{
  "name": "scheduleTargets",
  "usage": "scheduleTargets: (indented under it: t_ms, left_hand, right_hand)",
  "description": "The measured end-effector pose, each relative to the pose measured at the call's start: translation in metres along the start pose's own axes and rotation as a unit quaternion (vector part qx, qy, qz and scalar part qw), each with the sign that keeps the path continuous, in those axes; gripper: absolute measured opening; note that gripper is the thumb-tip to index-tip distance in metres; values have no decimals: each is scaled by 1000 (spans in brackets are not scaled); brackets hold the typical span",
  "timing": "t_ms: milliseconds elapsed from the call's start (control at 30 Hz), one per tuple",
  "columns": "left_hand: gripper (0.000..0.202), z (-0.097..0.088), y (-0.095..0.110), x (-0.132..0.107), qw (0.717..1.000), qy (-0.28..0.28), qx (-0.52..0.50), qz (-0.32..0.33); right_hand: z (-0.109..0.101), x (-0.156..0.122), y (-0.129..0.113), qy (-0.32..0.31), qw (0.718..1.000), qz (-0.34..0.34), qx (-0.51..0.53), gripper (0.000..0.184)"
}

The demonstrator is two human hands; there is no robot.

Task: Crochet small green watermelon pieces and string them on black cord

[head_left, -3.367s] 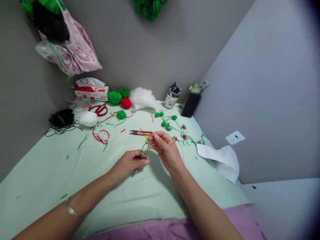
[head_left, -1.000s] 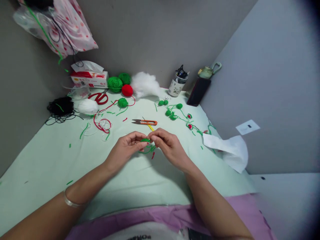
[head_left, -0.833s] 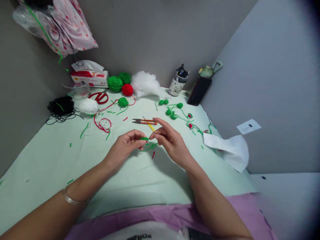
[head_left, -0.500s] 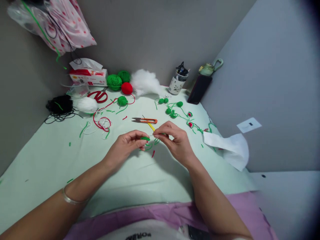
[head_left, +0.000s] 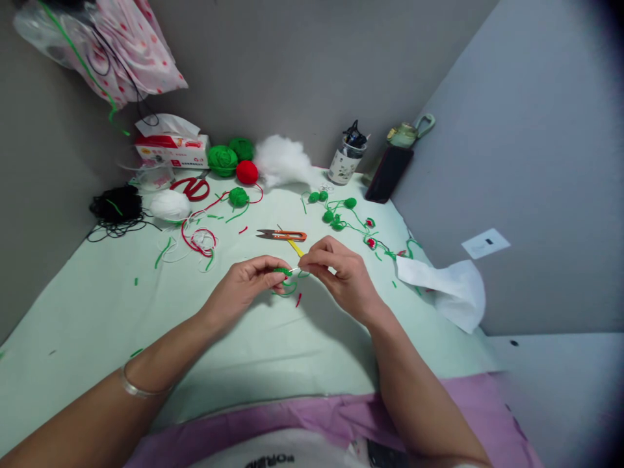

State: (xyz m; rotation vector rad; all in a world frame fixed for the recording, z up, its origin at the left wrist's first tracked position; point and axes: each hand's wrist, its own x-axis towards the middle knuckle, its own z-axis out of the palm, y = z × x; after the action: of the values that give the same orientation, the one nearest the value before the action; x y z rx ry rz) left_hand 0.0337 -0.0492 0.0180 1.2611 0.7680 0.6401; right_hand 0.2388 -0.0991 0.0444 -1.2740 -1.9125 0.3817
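My left hand pinches a small green crocheted piece over the pale green table. Green yarn trails from the piece onto the cloth below. My right hand is closed on a thin crochet hook, whose metal tip points into the green piece and whose yellow handle sticks out behind the fingers. Orange thread snips lie just beyond both hands.
Green and red yarn balls, white stuffing, red scissors, a tissue box and black yarn sit along the back. Small finished green pieces lie to the right, near a jar, a dark phone and white cloth.
My hands came together over the green piece. The right hand briefly opened its fingers, then closed on the hook and brought its tip to the piece. The view tilted slightly.
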Motion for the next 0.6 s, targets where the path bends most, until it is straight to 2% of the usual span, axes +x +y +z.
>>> scheduleTargets:
  t_ms: [167,433,533,600]
  left_hand:
    - [22,-1,-1,0,1000,-18,-2,-2]
    - [17,-2,0,-3,994,-109,-9,3]
    - [16,-1,0,-3,992,-121,-19,2]
    - [16,0,0,-3,994,-106,-32,-1]
  right_hand:
    - [-3,0,1,-17,1000,-1,5,17]
    - [-10,2,3,-92,989,9,118,11]
    - [-7,2,2,-93,986,15,139,12]
    - [-2,2,2,-73,989,18,131,12]
